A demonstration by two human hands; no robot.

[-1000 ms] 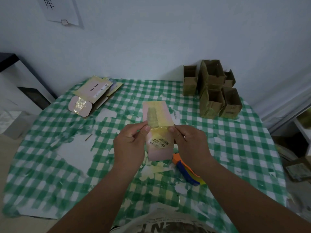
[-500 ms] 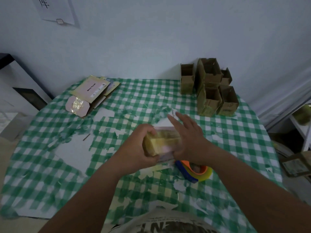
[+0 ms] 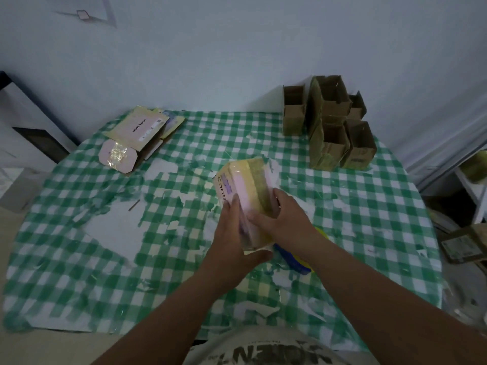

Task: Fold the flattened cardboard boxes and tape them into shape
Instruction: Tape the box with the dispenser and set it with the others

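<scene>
At bottom edge, white shirt [image 3: 266,351] with dark lettering, both bare forearms reaching forward over the table. Table [image 3: 369,206] covered with green-and-white checked cloth, badly torn, white patches showing through in many spots, biggest bare patch at left-centre.

Over middle of table, both hands on one pink box [image 3: 249,191] with yellowish tape bands, held up off the cloth, tilted, long axis running away from the person. Left hand [image 3: 232,238] grips the box from its left side and underneath, fingers lying up the side panel, thumb area under the near end. Right hand [image 3: 284,214] grasps it from the right, thumb across the pink top face, fingers curled round the far right edge. Printed letters visible on box's left panel, partly readable only. Box looks folded into shape; near end blurred, cannot tell if closed.

Just behind right wrist, on the cloth, tape dispenser [image 3: 297,255], blue and yellow, mostly hidden by the forearm.

Further back left, pile of flat boxes [image 3: 139,138], pink and yellowish, top one with a printed label, one flap with shiny tape sticking out toward the near side.

Back right, against the wall, cluster of brown boxes [image 3: 332,125], folded and standing with open tops, stacked in two levels, touching each other.

Far right, off the table, shelf edge and more cardboard [image 3: 466,243] on the floor, dim. Upper left on wall, paper sheet [image 3: 84,11].
</scene>
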